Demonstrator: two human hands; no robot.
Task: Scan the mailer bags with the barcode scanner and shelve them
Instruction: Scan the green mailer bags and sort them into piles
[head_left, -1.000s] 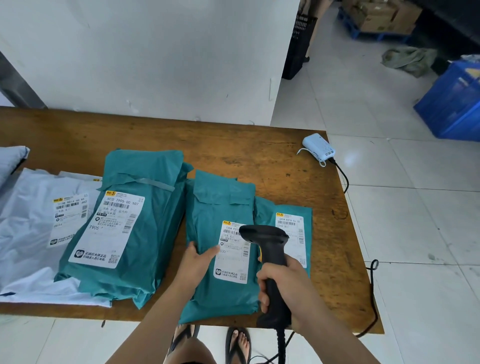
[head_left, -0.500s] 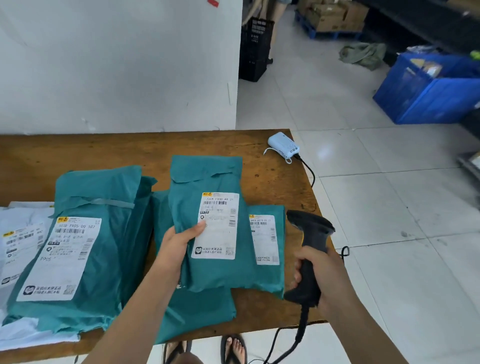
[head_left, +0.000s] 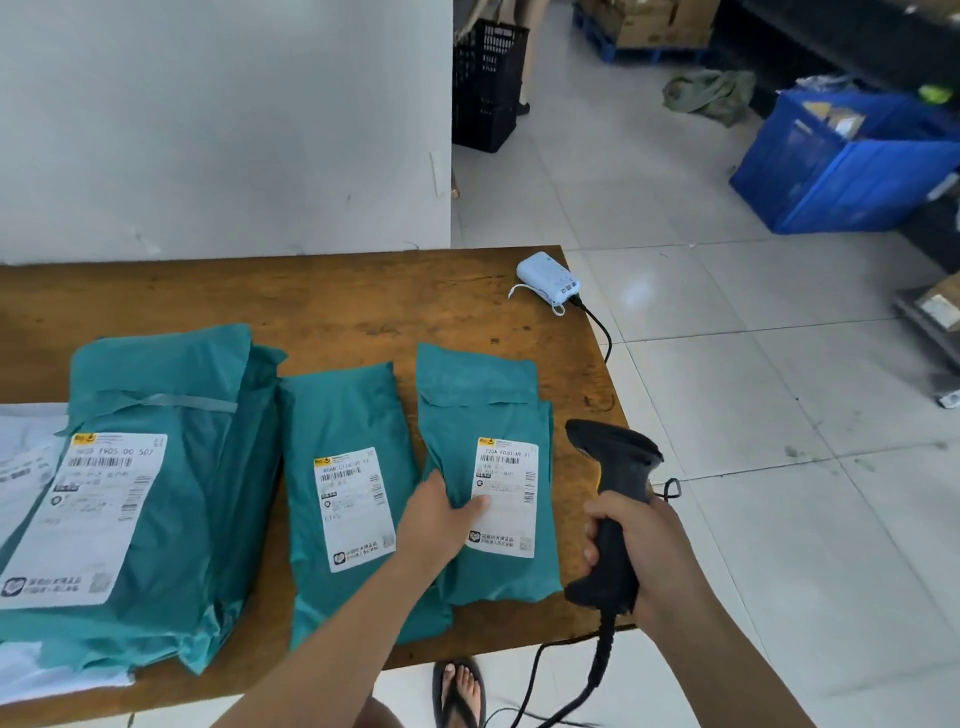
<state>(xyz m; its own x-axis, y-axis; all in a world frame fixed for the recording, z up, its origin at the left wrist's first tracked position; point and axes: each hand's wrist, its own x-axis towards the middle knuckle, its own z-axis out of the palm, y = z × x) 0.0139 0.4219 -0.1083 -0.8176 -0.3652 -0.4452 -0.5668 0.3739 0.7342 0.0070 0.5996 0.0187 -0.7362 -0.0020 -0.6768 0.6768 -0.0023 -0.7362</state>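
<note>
mailer: teal, lying at the right end of the desk, label face up, probably so the barcode can be read.
left hand: thumb laid across the label, fingers curled at the bag's left edge, pinching it steady; forearm reaches in from below.
scanner: black, corded, upright just beside the mailer past the desk edge, head turned toward the label.
right hand: wrapped tight round the handle.
middle mailer, big mailer: teal, labels up, lying to the left, seemingly queued.
</note>
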